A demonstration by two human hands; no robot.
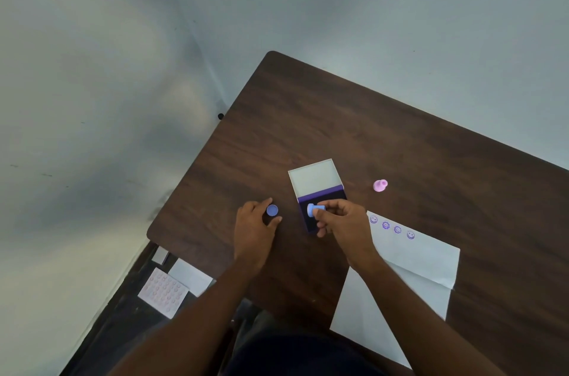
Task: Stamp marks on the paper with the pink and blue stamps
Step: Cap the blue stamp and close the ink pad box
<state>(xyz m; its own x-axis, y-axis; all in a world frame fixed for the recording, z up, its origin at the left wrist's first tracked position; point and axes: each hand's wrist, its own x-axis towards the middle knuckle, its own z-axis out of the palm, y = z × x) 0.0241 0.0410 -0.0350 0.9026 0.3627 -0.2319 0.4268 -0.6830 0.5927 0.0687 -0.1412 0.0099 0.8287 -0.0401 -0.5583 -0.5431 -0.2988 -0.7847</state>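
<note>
The right hand (345,223) is closed in a fingertip pinch on the blue stamp (314,210), held tilted on its side over the dark pad of the open ink box (318,192), which sits near the middle of the tabletop (338,116). The left hand (255,221) curls loosely around a small blue cap (272,210) resting on the tabletop toward the left edge; whether it actually grips the cap cannot be determined.

The step in hand appears to be inking the blue stamp. The next move calls for turning the stamp face down, then pressing it squarely on a bare area of the paper (409,277) at the near edge.

The pink stamp (380,185) stands apart, toward the far edge beyond the paper. Four purple marks (391,226) run along the paper's far edge.

The stamp face is hidden, the right forearm covers part of the paper, and the mark designs are too small to read reliably.
</note>
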